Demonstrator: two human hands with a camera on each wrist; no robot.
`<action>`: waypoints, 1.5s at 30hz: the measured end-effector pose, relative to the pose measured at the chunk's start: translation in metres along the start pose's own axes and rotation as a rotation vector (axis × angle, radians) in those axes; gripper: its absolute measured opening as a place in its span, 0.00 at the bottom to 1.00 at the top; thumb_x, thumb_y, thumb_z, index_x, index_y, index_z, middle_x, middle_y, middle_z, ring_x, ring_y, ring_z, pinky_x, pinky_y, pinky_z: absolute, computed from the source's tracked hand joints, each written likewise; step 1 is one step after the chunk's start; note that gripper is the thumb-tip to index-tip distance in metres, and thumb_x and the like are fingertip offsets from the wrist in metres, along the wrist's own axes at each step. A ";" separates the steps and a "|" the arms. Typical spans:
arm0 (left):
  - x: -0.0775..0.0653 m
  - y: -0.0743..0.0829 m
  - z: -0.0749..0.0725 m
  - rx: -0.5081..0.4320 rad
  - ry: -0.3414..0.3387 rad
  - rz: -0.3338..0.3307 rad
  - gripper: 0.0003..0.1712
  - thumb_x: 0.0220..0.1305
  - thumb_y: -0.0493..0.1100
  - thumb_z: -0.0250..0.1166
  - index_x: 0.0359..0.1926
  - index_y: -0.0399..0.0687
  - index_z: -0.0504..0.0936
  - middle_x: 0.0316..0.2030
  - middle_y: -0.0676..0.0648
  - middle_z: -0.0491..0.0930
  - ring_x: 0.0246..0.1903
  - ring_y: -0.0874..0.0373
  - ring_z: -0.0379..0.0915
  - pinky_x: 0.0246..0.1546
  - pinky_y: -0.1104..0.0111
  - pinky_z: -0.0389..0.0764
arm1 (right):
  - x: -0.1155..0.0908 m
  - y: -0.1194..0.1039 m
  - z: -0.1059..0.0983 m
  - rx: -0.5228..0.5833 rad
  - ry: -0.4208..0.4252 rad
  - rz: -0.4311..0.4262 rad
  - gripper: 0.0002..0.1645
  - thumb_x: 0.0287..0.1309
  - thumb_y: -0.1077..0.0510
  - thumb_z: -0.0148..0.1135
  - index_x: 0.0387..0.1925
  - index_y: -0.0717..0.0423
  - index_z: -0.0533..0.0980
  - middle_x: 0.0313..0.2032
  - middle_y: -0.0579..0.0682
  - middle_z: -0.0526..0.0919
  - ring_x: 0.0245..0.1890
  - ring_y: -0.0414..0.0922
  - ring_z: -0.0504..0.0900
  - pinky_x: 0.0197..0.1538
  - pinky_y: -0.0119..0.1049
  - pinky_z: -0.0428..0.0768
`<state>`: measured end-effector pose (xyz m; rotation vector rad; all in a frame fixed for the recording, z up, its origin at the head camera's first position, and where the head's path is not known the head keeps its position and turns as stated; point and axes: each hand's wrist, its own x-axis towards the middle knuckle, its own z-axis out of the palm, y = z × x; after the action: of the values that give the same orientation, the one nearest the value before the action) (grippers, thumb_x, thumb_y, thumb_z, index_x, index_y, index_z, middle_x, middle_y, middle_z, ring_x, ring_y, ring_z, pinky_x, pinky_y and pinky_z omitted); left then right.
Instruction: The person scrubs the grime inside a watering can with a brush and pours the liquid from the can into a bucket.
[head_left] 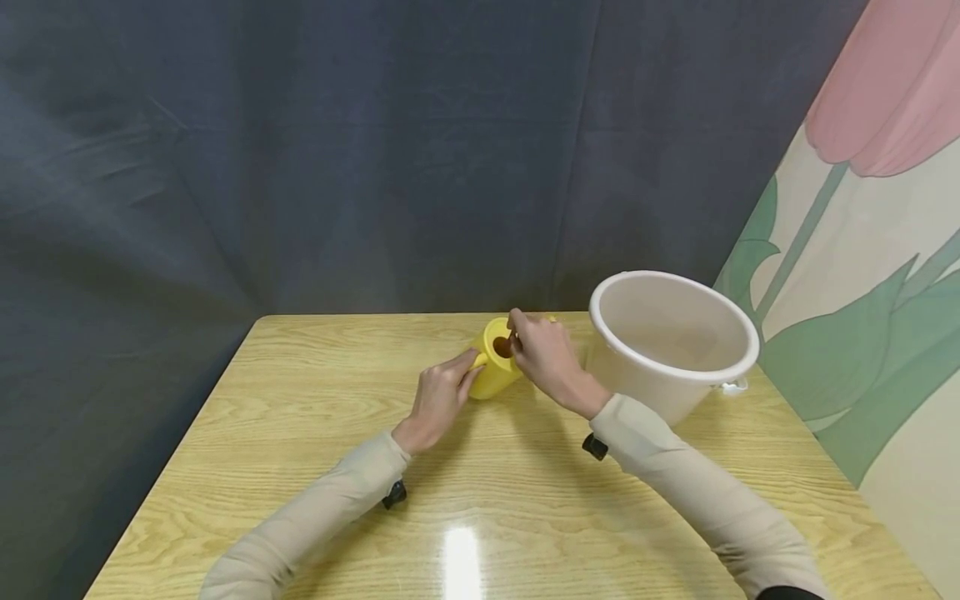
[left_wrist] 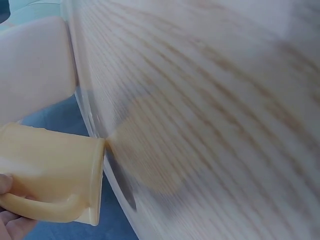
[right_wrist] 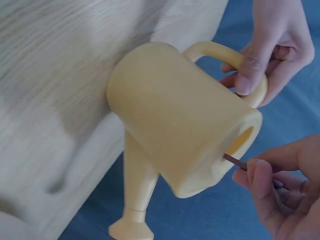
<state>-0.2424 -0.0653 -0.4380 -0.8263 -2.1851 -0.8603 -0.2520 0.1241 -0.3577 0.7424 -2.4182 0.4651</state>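
A yellow watering can stands tilted near the table's far edge, its base edge right at the wood in the left wrist view. My left hand grips the can's handle between thumb and fingers. At the top opening, my right hand pinches a thin dark brown strip whose tip reaches into the mouth of the can. What that strip is, I cannot tell. The spout points away on the side opposite the handle, mostly hidden behind my right hand in the head view.
A large white bucket stands just right of my right hand, its wide rim higher than the can. The light wood table ends at a dark curtain behind. On the right rises a wall painted with a pink tulip.
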 end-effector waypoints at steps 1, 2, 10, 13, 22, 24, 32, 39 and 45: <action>0.000 0.000 0.000 -0.001 -0.002 -0.003 0.08 0.67 0.34 0.65 0.46 0.37 0.83 0.43 0.40 0.86 0.36 0.52 0.85 0.34 0.65 0.85 | 0.000 0.001 0.001 0.002 0.000 -0.001 0.08 0.50 0.73 0.63 0.32 0.63 0.75 0.21 0.53 0.80 0.16 0.47 0.74 0.18 0.44 0.73; 0.000 0.000 0.000 -0.003 -0.004 -0.006 0.08 0.67 0.34 0.64 0.46 0.37 0.83 0.44 0.40 0.85 0.36 0.52 0.85 0.34 0.65 0.85 | 0.000 0.001 0.003 0.004 0.002 -0.002 0.08 0.51 0.73 0.62 0.32 0.63 0.75 0.21 0.53 0.80 0.16 0.47 0.74 0.18 0.44 0.73; -0.001 -0.001 0.002 0.007 -0.014 -0.006 0.09 0.68 0.35 0.64 0.47 0.37 0.83 0.43 0.40 0.86 0.34 0.54 0.85 0.32 0.67 0.85 | -0.001 0.000 -0.005 0.014 0.039 -0.024 0.08 0.51 0.73 0.63 0.31 0.62 0.75 0.21 0.51 0.80 0.17 0.47 0.76 0.20 0.46 0.74; 0.000 -0.001 0.002 0.011 -0.010 0.002 0.07 0.68 0.35 0.64 0.45 0.38 0.83 0.41 0.41 0.86 0.31 0.55 0.84 0.30 0.68 0.84 | -0.001 -0.003 -0.011 0.010 0.051 -0.041 0.07 0.52 0.73 0.62 0.31 0.61 0.75 0.22 0.51 0.80 0.16 0.46 0.74 0.18 0.43 0.72; 0.000 -0.002 0.002 0.024 -0.007 0.010 0.06 0.68 0.35 0.64 0.44 0.38 0.83 0.40 0.41 0.86 0.32 0.55 0.84 0.30 0.68 0.84 | -0.002 -0.012 -0.021 0.001 0.053 -0.077 0.08 0.55 0.75 0.58 0.32 0.62 0.76 0.20 0.50 0.77 0.15 0.44 0.71 0.15 0.39 0.69; 0.001 -0.001 0.002 0.026 -0.007 0.010 0.05 0.68 0.35 0.64 0.43 0.39 0.83 0.39 0.42 0.86 0.30 0.56 0.84 0.28 0.69 0.84 | -0.001 -0.011 -0.020 -0.005 0.051 -0.075 0.08 0.54 0.75 0.58 0.32 0.62 0.76 0.20 0.50 0.77 0.15 0.44 0.71 0.15 0.40 0.69; 0.001 -0.001 0.002 0.022 -0.006 0.022 0.04 0.67 0.34 0.65 0.41 0.39 0.82 0.37 0.43 0.86 0.24 0.60 0.79 0.23 0.72 0.80 | 0.001 -0.003 -0.005 -0.010 0.023 -0.048 0.10 0.51 0.76 0.59 0.32 0.62 0.76 0.21 0.52 0.79 0.16 0.46 0.73 0.16 0.42 0.72; -0.001 -0.001 0.001 0.018 0.007 -0.003 0.08 0.67 0.34 0.65 0.45 0.37 0.83 0.41 0.40 0.86 0.35 0.52 0.85 0.33 0.65 0.85 | -0.001 -0.001 0.004 -0.002 -0.017 -0.060 0.08 0.53 0.75 0.61 0.30 0.61 0.75 0.21 0.51 0.78 0.18 0.44 0.73 0.18 0.41 0.73; 0.000 0.000 0.001 0.012 -0.002 -0.005 0.07 0.68 0.34 0.64 0.45 0.36 0.83 0.41 0.40 0.86 0.34 0.53 0.85 0.32 0.66 0.85 | 0.000 0.001 0.000 -0.026 0.000 -0.052 0.09 0.55 0.73 0.64 0.39 0.64 0.80 0.30 0.56 0.86 0.25 0.51 0.83 0.24 0.46 0.80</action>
<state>-0.2427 -0.0650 -0.4384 -0.8172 -2.1929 -0.8484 -0.2524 0.1252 -0.3584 0.7922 -2.3938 0.4116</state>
